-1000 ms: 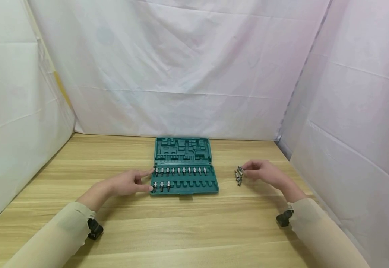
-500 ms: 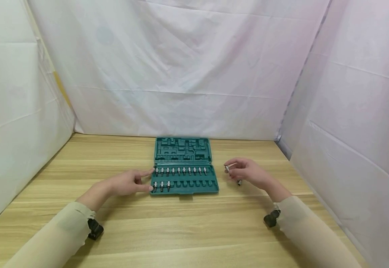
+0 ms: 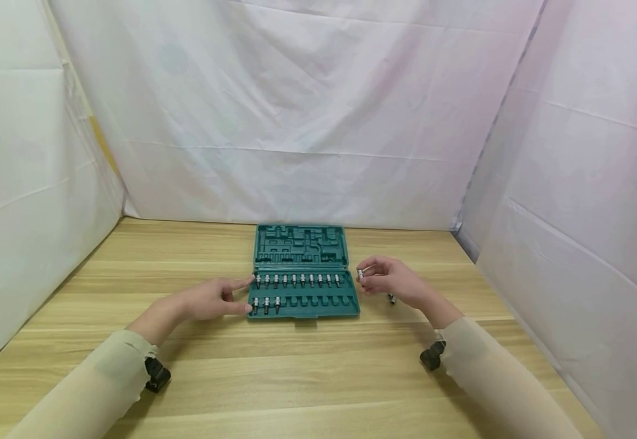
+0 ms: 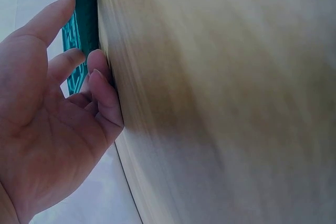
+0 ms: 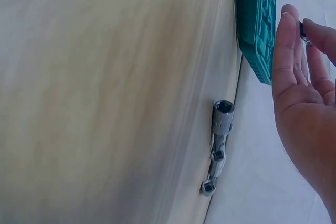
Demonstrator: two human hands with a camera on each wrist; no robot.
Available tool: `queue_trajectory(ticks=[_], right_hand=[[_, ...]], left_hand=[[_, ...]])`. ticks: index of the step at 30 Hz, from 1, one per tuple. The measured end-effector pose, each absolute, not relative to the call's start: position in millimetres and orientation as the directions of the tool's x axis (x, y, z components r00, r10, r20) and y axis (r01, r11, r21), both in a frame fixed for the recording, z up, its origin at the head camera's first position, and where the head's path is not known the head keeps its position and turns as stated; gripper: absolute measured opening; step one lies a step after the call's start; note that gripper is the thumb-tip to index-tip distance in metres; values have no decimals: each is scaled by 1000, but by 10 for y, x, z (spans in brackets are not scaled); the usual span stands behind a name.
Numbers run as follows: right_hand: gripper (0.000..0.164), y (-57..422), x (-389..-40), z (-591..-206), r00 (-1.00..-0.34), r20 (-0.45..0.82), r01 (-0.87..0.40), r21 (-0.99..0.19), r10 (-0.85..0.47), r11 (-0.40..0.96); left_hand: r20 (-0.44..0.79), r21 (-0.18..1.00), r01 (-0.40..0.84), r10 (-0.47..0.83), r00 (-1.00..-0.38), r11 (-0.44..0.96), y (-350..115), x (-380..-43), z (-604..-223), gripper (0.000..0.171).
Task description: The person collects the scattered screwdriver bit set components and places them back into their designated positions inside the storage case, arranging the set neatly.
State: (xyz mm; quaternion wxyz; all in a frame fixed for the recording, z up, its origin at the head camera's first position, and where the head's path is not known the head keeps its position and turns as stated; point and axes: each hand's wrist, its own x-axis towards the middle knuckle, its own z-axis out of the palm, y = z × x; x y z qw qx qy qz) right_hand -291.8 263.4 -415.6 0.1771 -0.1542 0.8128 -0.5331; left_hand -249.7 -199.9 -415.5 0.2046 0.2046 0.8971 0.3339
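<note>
A green socket case [image 3: 326, 310] lies unfolded on the table. Small silver bit sockets [image 3: 302, 280] line its back row, and several more sit at the left of the front row. My left hand [image 3: 205, 300] touches the case's left edge with thumb and index finger extended; its other fingers are bent in the left wrist view. Beside the case's right edge, my right hand [image 3: 395, 283] pinches a bit socket [image 3: 360, 275] between thumb and fingers. In the right wrist view, only a bit of that socket [image 5: 303, 34] shows between the fingertips.
Several loose sockets [image 5: 223, 116] lie on the wooden table [image 3: 296, 378] to the right of the case, partly hidden by my right hand in the head view. A white cloth [image 3: 296, 122] hangs behind the table and along both sides.
My right hand has picked a bit socket from the loose pile and carried it left to the case's right edge. The left hand has stayed at the case's left edge.
</note>
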Motion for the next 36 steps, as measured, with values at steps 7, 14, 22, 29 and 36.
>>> queue_trajectory(ticks=[7,14,22,29,36], right_hand=[[47,2555,-2952,-4171,-902,-129,-62,-906,-412,419],[41,2498,-3024,-4189,-924,-128,-55,-887,-360,457],[29,2399,-3113,-4194,-937,-107,-104,-824,-333,557],[16,2282,-3159,-4208,-944,-68,-173,-729,-322,662],[17,2257,-3182,-4231,-943,-99,-171,-675,-317,718]], left_hand=[[-234,687,224,502,-833,692,-1993,-2495,-4142,85],[-232,681,232,505,-831,694,-1988,-2497,-4133,85],[-234,672,232,499,-834,704,-1988,-2486,-4131,86],[-229,672,235,499,-836,702,-1989,-2487,-4138,85],[-228,673,235,499,-836,701,-1989,-2492,-4148,85]])
